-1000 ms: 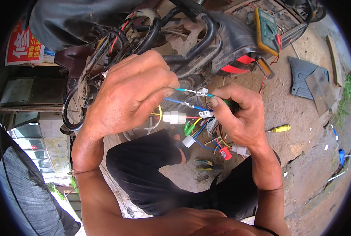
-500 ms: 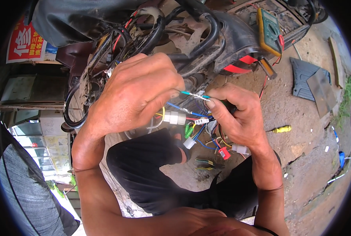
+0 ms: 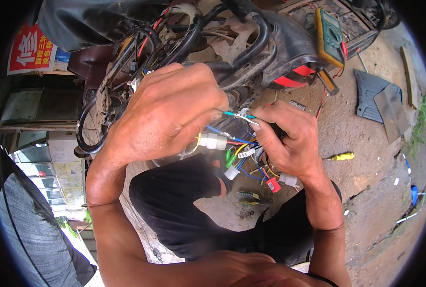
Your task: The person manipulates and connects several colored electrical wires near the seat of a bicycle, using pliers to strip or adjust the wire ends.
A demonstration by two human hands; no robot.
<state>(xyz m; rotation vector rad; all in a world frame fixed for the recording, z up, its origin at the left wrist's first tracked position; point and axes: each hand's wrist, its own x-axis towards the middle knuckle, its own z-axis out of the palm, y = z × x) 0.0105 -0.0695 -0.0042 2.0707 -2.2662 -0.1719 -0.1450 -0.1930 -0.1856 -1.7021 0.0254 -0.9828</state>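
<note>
Left grip (image 3: 167, 115), right grip (image 3: 289, 138), each pinching one green wire end (image 3: 229, 113), one red connector (image 3: 273, 185)

Left hand (image 3: 170, 112) and right hand (image 3: 289, 136) pinch green wire (image 3: 228, 114) — pale strands (image 3: 241, 116) between.

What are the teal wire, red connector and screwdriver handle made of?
Teal wire: probably smooth plastic insulation, turning silvery, likely metal, midway.
Red connector: likely moulded plastic, boxy, matte-looking red faces.
Screwdriver handle: probably plastic, bright yellow with slight sheen; too small to be sure.

Left hand (image 3: 170, 112) and right hand (image 3: 289, 136) pinch near each other, fingers (image 3: 276, 113) curled.
</note>
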